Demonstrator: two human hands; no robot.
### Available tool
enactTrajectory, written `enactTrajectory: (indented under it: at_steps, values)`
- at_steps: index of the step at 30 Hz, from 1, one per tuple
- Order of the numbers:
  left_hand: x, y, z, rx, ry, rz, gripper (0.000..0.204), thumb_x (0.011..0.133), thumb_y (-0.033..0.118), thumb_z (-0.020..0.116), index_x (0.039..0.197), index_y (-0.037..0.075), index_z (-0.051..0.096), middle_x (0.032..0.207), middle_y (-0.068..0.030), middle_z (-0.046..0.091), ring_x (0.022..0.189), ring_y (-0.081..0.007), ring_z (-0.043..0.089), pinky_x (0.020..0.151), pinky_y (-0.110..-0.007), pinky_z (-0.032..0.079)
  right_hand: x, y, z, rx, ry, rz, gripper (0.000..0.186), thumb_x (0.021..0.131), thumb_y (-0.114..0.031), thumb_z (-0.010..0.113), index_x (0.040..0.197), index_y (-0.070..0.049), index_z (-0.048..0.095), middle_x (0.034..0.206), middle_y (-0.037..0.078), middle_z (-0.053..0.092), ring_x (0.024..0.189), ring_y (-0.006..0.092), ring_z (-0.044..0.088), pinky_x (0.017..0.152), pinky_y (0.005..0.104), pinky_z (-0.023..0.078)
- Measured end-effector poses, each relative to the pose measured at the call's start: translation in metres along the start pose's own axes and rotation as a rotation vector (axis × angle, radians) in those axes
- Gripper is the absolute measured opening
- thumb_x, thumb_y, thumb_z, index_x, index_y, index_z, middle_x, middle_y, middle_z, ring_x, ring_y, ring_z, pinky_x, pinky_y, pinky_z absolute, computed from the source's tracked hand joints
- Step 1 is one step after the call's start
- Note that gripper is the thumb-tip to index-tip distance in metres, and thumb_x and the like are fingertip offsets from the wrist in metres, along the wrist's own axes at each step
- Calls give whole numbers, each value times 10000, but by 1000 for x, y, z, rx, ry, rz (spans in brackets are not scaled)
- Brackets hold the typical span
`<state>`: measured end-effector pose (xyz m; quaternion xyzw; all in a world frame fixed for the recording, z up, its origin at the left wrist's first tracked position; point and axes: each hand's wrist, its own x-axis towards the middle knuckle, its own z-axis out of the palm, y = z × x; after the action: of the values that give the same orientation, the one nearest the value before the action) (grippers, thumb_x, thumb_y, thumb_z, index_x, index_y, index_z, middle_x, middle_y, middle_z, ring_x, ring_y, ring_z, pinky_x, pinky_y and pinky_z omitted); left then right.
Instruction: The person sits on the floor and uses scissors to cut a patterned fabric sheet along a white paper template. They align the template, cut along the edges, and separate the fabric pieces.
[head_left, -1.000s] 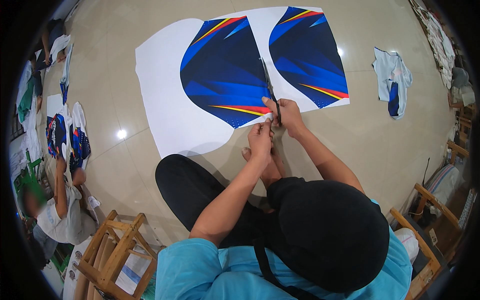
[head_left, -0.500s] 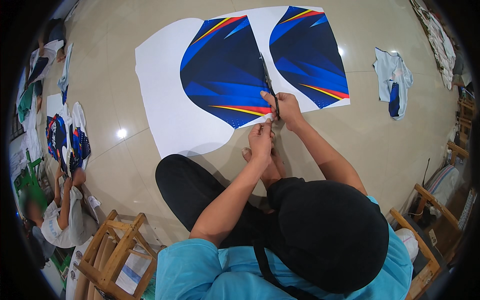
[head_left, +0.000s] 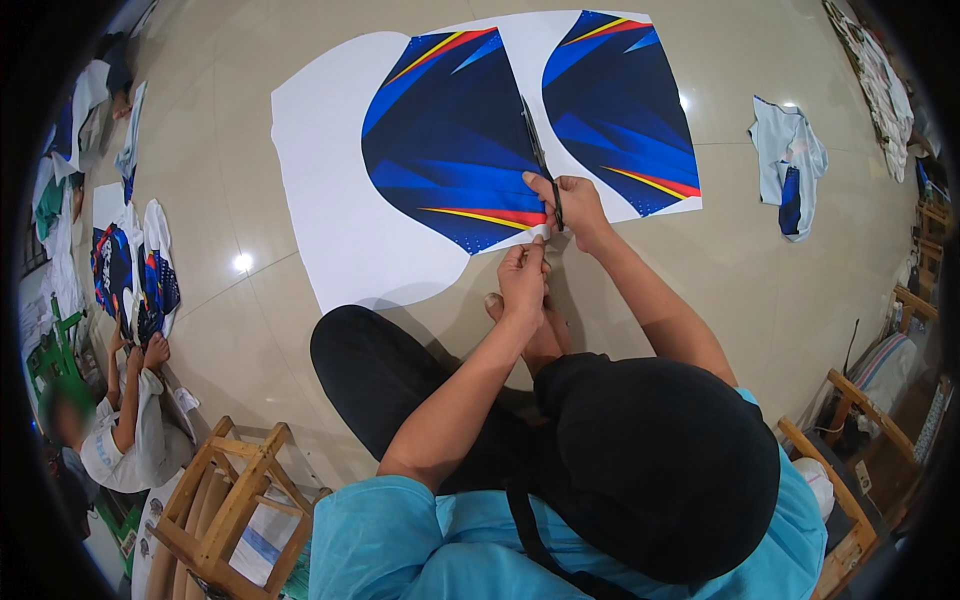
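Note:
A large white sheet (head_left: 320, 180) lies on the floor, printed with two dark-blue curved panels, left (head_left: 440, 140) and right (head_left: 620, 120), edged with red and yellow streaks. My right hand (head_left: 577, 210) grips black-handled scissors (head_left: 535, 140), their long blades lying along the straight right edge of the left panel. Just below, my left hand (head_left: 522, 275) pinches the sheet's lower edge at that panel's corner. My bare foot (head_left: 545, 335) is under my left hand and forearm. My folded leg in black trousers (head_left: 370, 380) rests on the floor at the sheet's lower left.
Another person (head_left: 135, 440) sits at the left among printed garment pieces (head_left: 120, 260). A pale garment (head_left: 785, 150) lies at the right. Wooden stools (head_left: 235, 490) stand at lower left; wooden furniture (head_left: 840, 480), a striped sack (head_left: 875, 375) and cloth piles (head_left: 870, 90) line the right side.
My right hand and the scissors have shifted slightly up along the panel's edge. My left hand stays pinching the corner. The person at the left has moved their arms a little.

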<state>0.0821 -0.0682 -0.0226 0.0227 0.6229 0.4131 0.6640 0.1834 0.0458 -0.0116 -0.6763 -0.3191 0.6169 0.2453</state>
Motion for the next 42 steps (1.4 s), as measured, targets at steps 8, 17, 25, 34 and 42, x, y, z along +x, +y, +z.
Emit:
enactTrajectory:
  at_steps: [8,17,25,34,42]
  values:
    - [2,-2,-1,6,15,15,246,1025,299,695,916,84,649,669,43,529,500,-37,391,436,-232,265,10,-9,4,21,4,22,468,833,-439,868,775,-50,616,600,29,575,470,103,533,437,256,426]
    - [1,-2,0,13,-1,16,207,1023,279,698,926,108,632,690,57,504,519,-30,385,435,-216,276,11,-9,5,-23,29,-6,461,829,-396,883,727,-57,587,602,41,585,462,99,534,433,255,430]
    - [1,-2,1,29,15,22,237,1027,284,687,905,82,668,672,42,543,505,-37,404,446,-235,283,12,-6,5,-3,24,-14,445,837,-370,881,730,-56,584,611,41,590,463,99,537,428,251,428]
    - [0,-4,-2,36,3,34,196,1028,269,669,940,95,660,702,58,523,542,-28,404,455,-217,290,16,-25,8,-9,15,28,496,823,-471,867,775,-54,602,606,26,560,486,102,528,450,256,420]
    - [-2,-1,0,45,14,38,233,1017,306,696,890,120,638,696,72,517,546,-24,405,463,-213,295,29,-29,9,-30,23,-10,532,800,-491,874,716,-34,615,632,55,594,511,116,567,472,266,462]
